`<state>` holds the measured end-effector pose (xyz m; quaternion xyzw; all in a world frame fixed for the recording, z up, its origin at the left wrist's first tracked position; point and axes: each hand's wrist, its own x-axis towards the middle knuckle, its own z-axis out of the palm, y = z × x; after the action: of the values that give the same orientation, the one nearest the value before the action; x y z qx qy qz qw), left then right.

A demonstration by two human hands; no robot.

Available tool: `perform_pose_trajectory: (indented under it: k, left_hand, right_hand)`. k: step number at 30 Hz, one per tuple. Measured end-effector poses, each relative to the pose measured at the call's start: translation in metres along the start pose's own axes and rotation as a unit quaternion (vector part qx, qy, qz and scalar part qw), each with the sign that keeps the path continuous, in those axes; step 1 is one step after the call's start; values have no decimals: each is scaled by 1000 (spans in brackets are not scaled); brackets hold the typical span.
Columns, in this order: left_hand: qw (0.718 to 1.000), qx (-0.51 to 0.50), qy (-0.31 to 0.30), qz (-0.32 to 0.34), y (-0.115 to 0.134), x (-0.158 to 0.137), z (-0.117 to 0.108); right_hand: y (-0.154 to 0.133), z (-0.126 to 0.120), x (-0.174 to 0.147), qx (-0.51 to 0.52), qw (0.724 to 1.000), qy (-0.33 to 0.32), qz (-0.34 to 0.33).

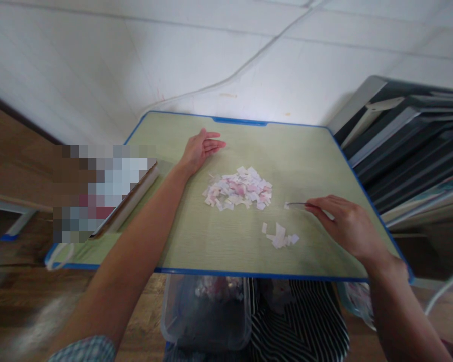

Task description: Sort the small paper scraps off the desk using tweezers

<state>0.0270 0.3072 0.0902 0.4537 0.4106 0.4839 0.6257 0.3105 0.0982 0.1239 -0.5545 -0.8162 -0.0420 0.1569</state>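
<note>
My right hand [343, 223] pinches a pair of slim metal tweezers [297, 203] over the right part of the table. Right at their tip is a small scrap of white paper [286, 205]; whether it is gripped or lying on the table I cannot tell. My left hand [203, 150] rests on its side on the tabletop with fingers stretched out, holding nothing. In front of it lies a big heap of pink and white paper scraps [239, 188]. A smaller cluster of pale scraps [282, 236] lies nearer to me, below the tweezers.
The light green table [211, 246] has a blue edge and stands against a white wall [196, 60]. A blurred-out flat object [113, 196] is at its left. Dark folded panels [411, 130] lean at the right. Below the front edge is a clear plastic bin [207, 317].
</note>
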Motion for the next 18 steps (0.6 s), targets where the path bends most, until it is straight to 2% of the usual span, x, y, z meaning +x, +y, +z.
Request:
perform_pose_trajectory:
  k: [4, 9, 14, 18]
  left_hand:
    - [1000, 3, 8, -5, 0, 0, 1]
    - [1000, 1, -5, 0, -1, 1, -1]
    - [1000, 1, 2, -3, 0, 0, 0]
    - [1000, 2, -3, -5, 1, 0, 1]
  right_hand:
    - [-5, -6, -6, 93, 992, -50, -69]
    - [-26, -10, 1, 179, 979, -28, -92]
    - [-39, -1, 14, 139, 975, -61, -161]
    - [-36, -2, 4, 144, 974, -71, -160]
